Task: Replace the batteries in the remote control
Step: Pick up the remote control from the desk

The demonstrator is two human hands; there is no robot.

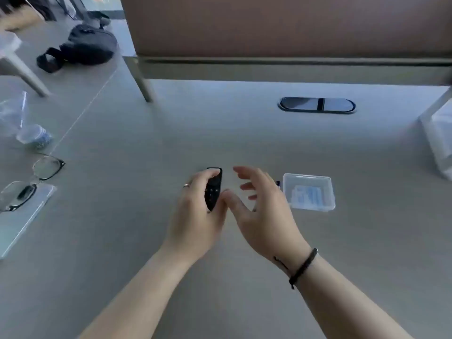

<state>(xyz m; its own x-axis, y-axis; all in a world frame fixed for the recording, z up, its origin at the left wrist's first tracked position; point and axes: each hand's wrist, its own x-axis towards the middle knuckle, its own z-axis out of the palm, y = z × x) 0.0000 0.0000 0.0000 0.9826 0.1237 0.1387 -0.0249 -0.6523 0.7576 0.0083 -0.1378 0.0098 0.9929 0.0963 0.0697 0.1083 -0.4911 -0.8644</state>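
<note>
- Head view: the left hand holds a black remote above the grey counter, near the middle of the picture.
- The left fingers are clamped on the remote from its left side, and the remote stands on edge with its buttons facing right.
- A ring sits on one finger of the left hand.
- The right hand is just right of the remote, its fingers spread apart and curled, holding nothing.
- The right thumb reaches toward the lower part of the remote; whether it touches is hard to tell.
- A dark bracelet circles the right wrist.
- A clear plastic box lies on the counter just right of the right hand, lid shut, with pale blue and white things inside that are too blurred to name.
- A small dark thing shows at the box's left edge, mostly hidden by the right hand.
- An oval cable port is set in the counter farther back.
- At the left edge lie a pair of glasses, a phone partly under the glasses, and a small patterned cup.
- A black bag rests on the far left counter.
- A brown partition rises behind the counter.
</note>
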